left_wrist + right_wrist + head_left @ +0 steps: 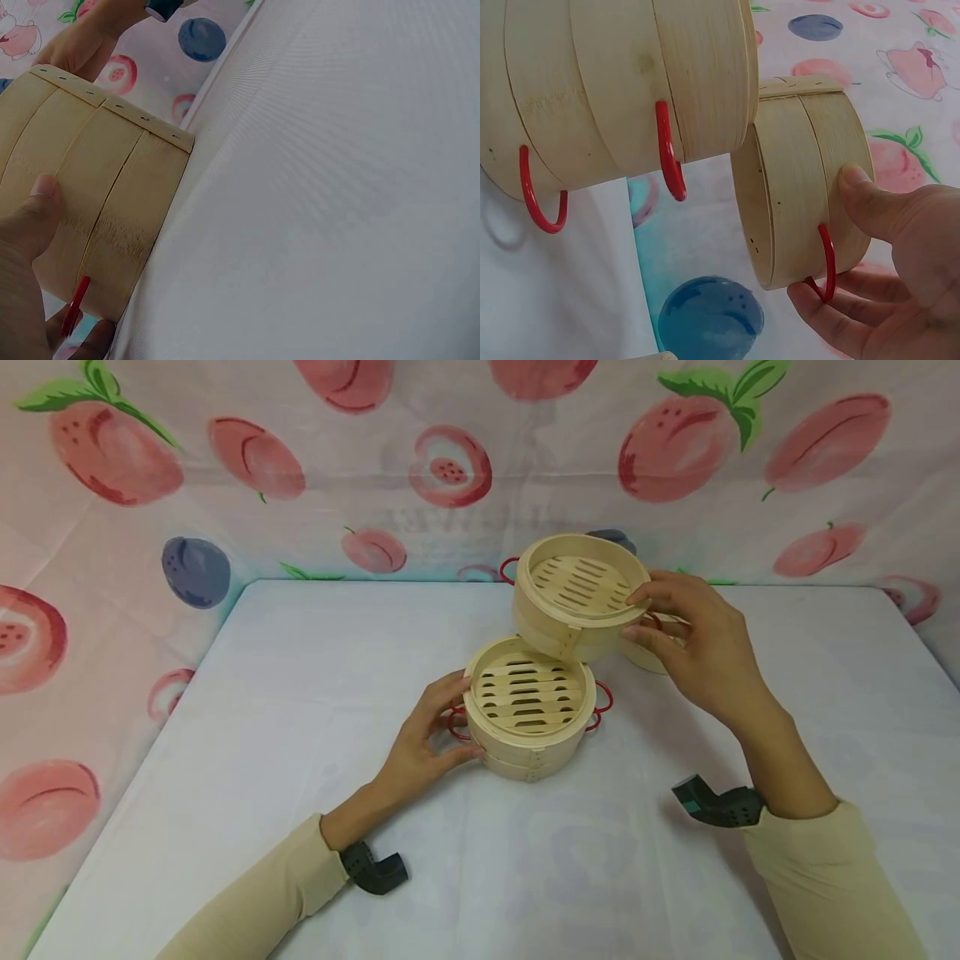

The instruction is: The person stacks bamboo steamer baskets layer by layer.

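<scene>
A stack of two bamboo steamer baskets [536, 760] stands on the table, with a slatted floor inside the upper one and red loop handles at the sides. My left hand [423, 735] grips its left side, thumb on the near wall, as the left wrist view also shows. Raised over the stack's back edge is another bamboo steamer basket [543, 622], tilted, its slats showing. My right hand [708, 647] holds it by the right side, thumb on the wall and fingers near a red handle [827, 262]. The raised basket's bottom overlaps the stack's rim in the head view.
Behind the right hand, a further round bamboo piece [645, 658] lies on the table, mostly hidden. White cloth covers the table [337, 652]. A fruit-print curtain [300, 535] hangs along the back and left. Each wrist carries a dark camera [720, 806].
</scene>
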The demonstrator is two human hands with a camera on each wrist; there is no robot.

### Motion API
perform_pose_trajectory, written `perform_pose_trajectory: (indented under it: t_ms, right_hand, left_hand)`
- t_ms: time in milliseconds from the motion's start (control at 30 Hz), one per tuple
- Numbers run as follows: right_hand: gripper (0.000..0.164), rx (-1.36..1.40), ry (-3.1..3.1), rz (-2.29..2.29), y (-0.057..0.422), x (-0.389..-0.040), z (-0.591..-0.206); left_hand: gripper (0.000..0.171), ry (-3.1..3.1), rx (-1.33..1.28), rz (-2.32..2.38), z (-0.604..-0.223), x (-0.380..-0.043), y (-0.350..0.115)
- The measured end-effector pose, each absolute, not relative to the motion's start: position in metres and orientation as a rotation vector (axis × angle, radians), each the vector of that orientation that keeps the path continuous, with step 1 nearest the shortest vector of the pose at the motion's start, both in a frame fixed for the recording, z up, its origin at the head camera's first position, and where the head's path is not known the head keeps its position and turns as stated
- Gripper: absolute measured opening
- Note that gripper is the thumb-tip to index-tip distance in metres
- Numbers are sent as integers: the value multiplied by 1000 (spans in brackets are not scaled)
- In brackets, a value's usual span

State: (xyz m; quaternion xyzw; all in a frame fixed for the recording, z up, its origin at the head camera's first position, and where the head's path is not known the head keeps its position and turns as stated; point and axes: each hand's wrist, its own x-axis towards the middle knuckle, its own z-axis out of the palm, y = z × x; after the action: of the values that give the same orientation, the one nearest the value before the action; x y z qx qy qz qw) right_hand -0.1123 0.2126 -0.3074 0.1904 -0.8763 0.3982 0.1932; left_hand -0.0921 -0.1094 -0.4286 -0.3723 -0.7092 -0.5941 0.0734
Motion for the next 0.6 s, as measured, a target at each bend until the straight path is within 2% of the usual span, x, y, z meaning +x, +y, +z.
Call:
perform_pose_trajectory:
  t_ms: [600]
  right_hand:
    - [36,657,-2454,1074,209,-108,-305]
  left_hand:
    - [95,-2135,-1113,-1783,-427,-92,-109]
